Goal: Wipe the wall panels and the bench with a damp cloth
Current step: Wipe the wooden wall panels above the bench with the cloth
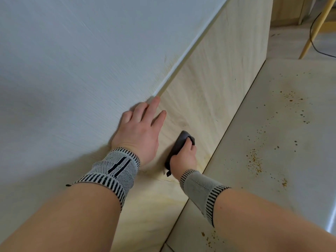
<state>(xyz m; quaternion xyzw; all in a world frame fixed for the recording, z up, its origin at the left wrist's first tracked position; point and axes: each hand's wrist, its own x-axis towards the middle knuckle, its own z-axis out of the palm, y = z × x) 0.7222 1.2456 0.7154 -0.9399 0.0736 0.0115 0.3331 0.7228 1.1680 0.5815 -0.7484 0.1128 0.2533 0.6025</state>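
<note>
My left hand (141,130) lies flat with fingers spread against the wall, across the seam between the white upper wall (72,60) and the pale wooden panel (214,82). Just below and to its right, my right hand (185,157) presses a dark grey cloth (180,144) against the lower part of the wooden panel. The cloth is bunched up and partly hidden by my fingers. Both wrists wear striped knit bands. The bench (283,128) runs along the foot of the panel at right, with brown specks scattered on its pale surface.
A narrow wooden trim strip (189,55) runs along the top edge of the panel. At the top right stand a slanted wooden furniture leg (316,28) and a black cable (312,33) on the floor. Yellowish stains mark the panel's lower part (163,197).
</note>
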